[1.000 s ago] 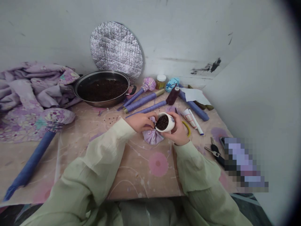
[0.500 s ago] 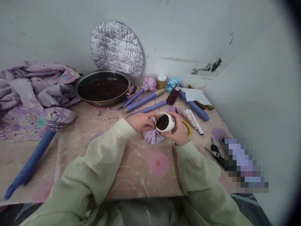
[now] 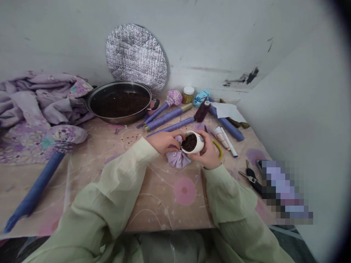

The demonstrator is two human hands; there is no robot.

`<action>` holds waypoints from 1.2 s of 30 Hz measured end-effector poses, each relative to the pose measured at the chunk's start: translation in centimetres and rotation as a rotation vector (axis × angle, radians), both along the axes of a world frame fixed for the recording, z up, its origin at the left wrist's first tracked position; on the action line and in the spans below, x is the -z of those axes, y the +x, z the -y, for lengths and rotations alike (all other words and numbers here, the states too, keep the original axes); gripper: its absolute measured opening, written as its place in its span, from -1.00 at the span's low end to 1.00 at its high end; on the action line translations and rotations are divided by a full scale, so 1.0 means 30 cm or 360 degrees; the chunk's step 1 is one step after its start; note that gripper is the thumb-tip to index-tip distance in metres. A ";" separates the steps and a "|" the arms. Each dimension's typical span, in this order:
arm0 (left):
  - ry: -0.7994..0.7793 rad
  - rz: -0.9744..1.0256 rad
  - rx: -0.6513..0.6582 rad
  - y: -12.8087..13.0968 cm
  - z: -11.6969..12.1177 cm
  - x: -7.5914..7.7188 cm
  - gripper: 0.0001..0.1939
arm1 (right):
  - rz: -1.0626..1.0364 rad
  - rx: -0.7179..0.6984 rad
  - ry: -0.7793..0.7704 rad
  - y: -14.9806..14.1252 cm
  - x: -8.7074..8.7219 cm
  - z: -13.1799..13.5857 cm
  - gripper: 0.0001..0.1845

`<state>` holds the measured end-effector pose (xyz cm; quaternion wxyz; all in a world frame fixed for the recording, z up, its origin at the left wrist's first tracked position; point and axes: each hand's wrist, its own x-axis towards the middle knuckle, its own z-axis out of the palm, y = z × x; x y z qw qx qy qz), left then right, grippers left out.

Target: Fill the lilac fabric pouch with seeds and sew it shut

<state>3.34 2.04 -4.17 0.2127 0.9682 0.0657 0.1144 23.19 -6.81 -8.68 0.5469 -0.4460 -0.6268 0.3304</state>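
The right hand (image 3: pixel 208 155) grips a tilted white ceramic cup (image 3: pixel 199 147) of dark seeds (image 3: pixel 189 143) at the mouth of a lilac fabric pouch (image 3: pixel 178 159), whose gathered edge the fingers of the left hand (image 3: pixel 165 142) pinch closed around the cup's rim.

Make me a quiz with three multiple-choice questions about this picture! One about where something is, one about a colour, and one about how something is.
1. Where is the round silver mat?
A) on the floor
B) in a hand
C) against the wall

2. What colour is the cup?
A) red
B) white
C) green

3. What is in the pan?
A) dark grains
B) water
C) nothing

Answers:
1. C: it stands against the wall behind the pan.
2. B: its white side shows between the left hand and the right hand.
3. A: a dark layer fills the pan's bottom.
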 end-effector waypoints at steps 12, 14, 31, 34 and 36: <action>0.0022 -0.0017 -0.0028 0.001 0.000 -0.002 -0.86 | 0.0019 -0.0010 0.0031 0.005 0.003 0.000 -0.24; 0.0004 -0.0013 -0.0022 0.001 -0.002 -0.001 -0.86 | 0.0036 -0.0009 0.0032 0.005 0.002 0.000 -0.24; 0.0011 0.0007 0.0000 0.002 -0.004 0.004 -0.84 | 0.0027 -0.0013 0.0016 0.000 -0.005 0.002 -0.24; 0.0008 -0.0043 -0.0006 0.002 -0.003 0.000 -0.83 | 0.0033 0.0000 0.0011 -0.002 -0.008 0.004 -0.24; 0.0002 -0.0046 -0.0017 0.001 -0.002 -0.002 -0.83 | 0.0034 0.0008 0.0001 -0.002 -0.007 0.004 -0.24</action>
